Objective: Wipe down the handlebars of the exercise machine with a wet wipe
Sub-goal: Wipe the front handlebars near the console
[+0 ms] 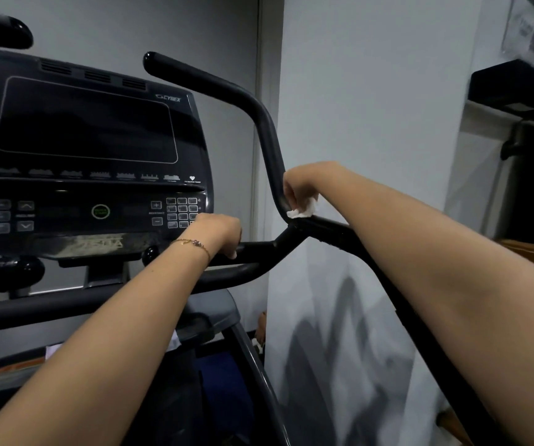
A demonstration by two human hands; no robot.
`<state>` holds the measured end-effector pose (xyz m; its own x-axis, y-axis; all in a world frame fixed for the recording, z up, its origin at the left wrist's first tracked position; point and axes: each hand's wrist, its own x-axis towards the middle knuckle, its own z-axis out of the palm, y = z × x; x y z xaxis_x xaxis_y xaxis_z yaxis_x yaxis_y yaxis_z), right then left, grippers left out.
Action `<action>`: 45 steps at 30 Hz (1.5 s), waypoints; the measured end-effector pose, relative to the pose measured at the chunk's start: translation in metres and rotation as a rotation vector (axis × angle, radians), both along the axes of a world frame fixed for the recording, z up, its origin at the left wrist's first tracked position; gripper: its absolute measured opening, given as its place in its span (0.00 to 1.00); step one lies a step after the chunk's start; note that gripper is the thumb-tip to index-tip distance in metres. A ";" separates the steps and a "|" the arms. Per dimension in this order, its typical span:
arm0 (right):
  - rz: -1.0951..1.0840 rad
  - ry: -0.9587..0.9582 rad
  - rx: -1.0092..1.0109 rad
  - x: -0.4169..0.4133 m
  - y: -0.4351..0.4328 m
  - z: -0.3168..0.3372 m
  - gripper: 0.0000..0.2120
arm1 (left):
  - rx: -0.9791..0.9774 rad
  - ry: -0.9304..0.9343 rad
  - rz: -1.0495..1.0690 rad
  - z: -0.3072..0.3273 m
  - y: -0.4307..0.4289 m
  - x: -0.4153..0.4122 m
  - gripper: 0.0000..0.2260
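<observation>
The black handlebar (261, 123) of the exercise machine curves up from a junction at centre and ends in a rounded tip at the upper left. My right hand (304, 185) holds a crumpled white wet wipe (302, 210) against the bar just above that junction. My left hand (219, 231), with a thin bracelet on the wrist, grips the lower horizontal bar (256, 249) left of the junction. A side rail (339, 233) runs from the junction down to the right, partly behind my right forearm.
The machine's dark console (92, 149) with screen and keypad fills the left. A white wall (372, 107) stands close behind the handlebar. A black unit on a shelf (523, 91) sits at the right. The machine's frame and a blue item lie below.
</observation>
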<state>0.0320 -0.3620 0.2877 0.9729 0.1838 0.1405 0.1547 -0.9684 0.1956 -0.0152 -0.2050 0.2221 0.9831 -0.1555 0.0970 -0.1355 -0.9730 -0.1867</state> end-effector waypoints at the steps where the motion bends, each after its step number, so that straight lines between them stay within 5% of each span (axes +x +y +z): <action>1: 0.014 -0.016 0.021 0.001 -0.001 -0.003 0.08 | 0.003 -0.005 0.000 -0.001 0.001 0.000 0.20; 7: 0.096 0.123 0.096 -0.009 -0.020 0.007 0.08 | 0.002 0.013 0.006 0.001 -0.001 0.004 0.21; 11: 0.117 -0.019 0.108 -0.008 -0.027 -0.006 0.09 | 0.010 0.030 0.007 0.002 -0.003 0.006 0.22; 17: 0.060 0.139 0.158 -0.028 -0.038 0.010 0.07 | 0.005 0.051 0.017 0.003 -0.003 0.010 0.22; 21: 0.126 -0.051 0.189 -0.026 -0.039 -0.010 0.08 | 0.035 0.034 0.013 0.001 -0.004 0.011 0.21; 24: 0.106 0.069 0.274 -0.038 -0.046 0.002 0.08 | 0.045 0.024 0.016 0.001 -0.004 0.011 0.21; 30: 0.142 -0.124 0.182 -0.035 -0.039 -0.014 0.10 | 0.051 -0.053 0.014 -0.003 -0.006 0.004 0.18; 34: 0.155 0.010 0.196 -0.059 -0.055 0.000 0.09 | -0.024 -0.221 0.050 -0.014 -0.021 -0.008 0.14; 37: 0.203 -0.024 0.170 -0.079 -0.066 -0.005 0.09 | -0.319 -0.374 0.004 -0.024 -0.051 -0.021 0.15; 39: 0.248 -0.078 0.204 -0.092 -0.073 -0.010 0.08 | -0.765 -0.354 -0.061 -0.026 -0.071 -0.031 0.11; 42: 0.376 -0.216 0.482 -0.122 -0.084 -0.008 0.07 | -1.519 -0.089 -0.115 -0.016 -0.091 -0.057 0.11; 45: 0.436 -0.327 0.717 -0.148 -0.091 -0.019 0.06 | -1.811 0.178 -0.172 -0.005 -0.096 -0.083 0.15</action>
<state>-0.1162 -0.4533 0.2682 0.7286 0.2884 0.6212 0.5794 -0.7433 -0.3345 -0.0983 -0.3009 0.2174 0.9856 -0.0793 0.1493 -0.1424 0.0874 0.9860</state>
